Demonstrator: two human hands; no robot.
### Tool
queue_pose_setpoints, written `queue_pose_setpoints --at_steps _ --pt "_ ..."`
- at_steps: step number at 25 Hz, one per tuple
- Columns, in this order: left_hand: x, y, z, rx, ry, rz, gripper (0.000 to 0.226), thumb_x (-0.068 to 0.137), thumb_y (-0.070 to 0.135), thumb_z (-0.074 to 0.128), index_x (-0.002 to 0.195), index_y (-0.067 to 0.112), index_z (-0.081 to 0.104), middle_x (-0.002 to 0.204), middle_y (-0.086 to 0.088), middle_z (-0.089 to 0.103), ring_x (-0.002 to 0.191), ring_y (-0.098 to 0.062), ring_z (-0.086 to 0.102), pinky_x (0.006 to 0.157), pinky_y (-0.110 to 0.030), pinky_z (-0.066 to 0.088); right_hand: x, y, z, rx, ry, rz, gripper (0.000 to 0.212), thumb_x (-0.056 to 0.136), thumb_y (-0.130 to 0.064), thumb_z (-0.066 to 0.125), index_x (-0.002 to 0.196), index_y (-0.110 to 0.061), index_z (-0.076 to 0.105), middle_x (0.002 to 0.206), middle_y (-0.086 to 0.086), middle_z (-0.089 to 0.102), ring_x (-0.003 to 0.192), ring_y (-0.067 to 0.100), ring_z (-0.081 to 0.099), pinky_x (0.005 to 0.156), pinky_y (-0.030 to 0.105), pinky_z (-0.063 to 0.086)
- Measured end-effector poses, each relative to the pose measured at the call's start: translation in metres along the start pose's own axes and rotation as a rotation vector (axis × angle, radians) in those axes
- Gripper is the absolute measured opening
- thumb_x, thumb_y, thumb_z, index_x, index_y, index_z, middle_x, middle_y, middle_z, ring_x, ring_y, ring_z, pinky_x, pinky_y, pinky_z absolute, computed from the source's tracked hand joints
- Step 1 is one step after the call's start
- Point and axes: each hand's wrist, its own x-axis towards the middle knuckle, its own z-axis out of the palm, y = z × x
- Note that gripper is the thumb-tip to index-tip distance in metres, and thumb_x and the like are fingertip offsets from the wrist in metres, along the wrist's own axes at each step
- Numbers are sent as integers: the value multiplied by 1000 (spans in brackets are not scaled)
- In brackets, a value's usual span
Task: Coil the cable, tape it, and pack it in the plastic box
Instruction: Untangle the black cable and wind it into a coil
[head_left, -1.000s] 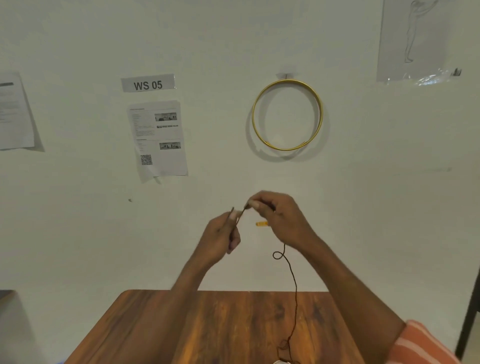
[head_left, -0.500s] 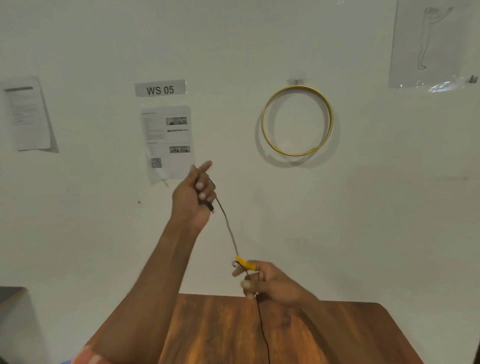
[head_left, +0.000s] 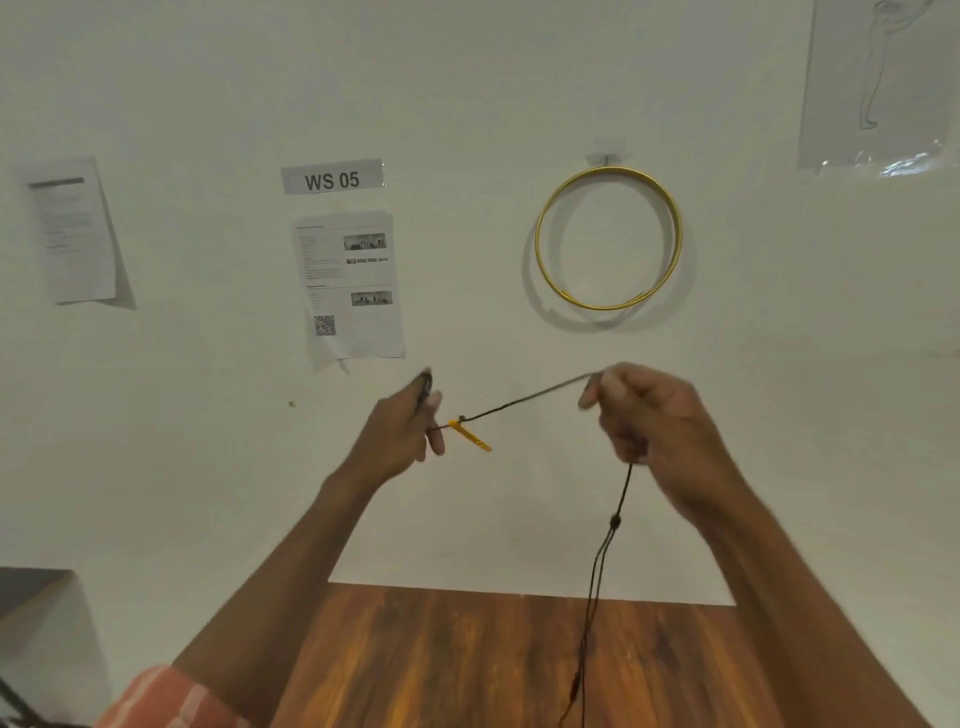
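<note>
I judge the thin black cable (head_left: 524, 400) light and limp; left hand (head_left: 402, 434) and right hand (head_left: 647, 415) pinch it taut above the brown wooden desk (head_left: 441, 665).

left hand (head_left: 400, 426) lowered, right hand (head_left: 644, 415) raised level, cable (head_left: 524, 399) now stretched sideways

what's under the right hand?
Under the right hand the thin black cable hangs over the brown wooden table. The stretch inside the fist is hidden; its lower end leaves the frame.
</note>
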Motion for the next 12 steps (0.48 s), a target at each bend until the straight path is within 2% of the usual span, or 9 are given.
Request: queue_pose_setpoints --at_steps 2,5,8,10,12 --pt "-21 1 18 -241 -135 -108 44 106 34 35 137 8 53 53 1 44 48 -12 38 50 -20 34 36 -9 -13 -35 150 -36 31 102 -22 49 78 -18 68 54 -7 29 47 10 21 45 19 20" --pt "-49 20 32 -607 -373 -147 56 106 39 28 115 1 68 51 6 24 48 -11 18 51 -27 15 84 15 -23 33 211 -5 29 104 -27 46 83 -17 63 56 -8 27 49 11 18 44 22 18" --pt "-61 44 30 -1004 -558 -43 36 96 37 54 95 5 71 49 10 22 43 -10 15 50 -27 15 102 61 -17 -18 223 123 26 102 -28 46 84 -19 62 58 -5 29 49 10 22 47 24 20" --pt "-54 62 24 -1310 -537 -9 24 96 30 53 89 10 65 48 9 21 38 -9 15 47 -24 19 89 97 -5 -75 175 199 20 96 -31 52 85 -19 64 59 -4 34 48 10 27 49 25 23" --pt "-33 76 10 -1469 -348 16 25 102 24 39 88 14 58 45 7 29 36 -8 22 47 -22 25 57 126 9 -100 33 254 19 87 -35 59 91 -18 67 63 -2 42 50 10 36 48 24 32"
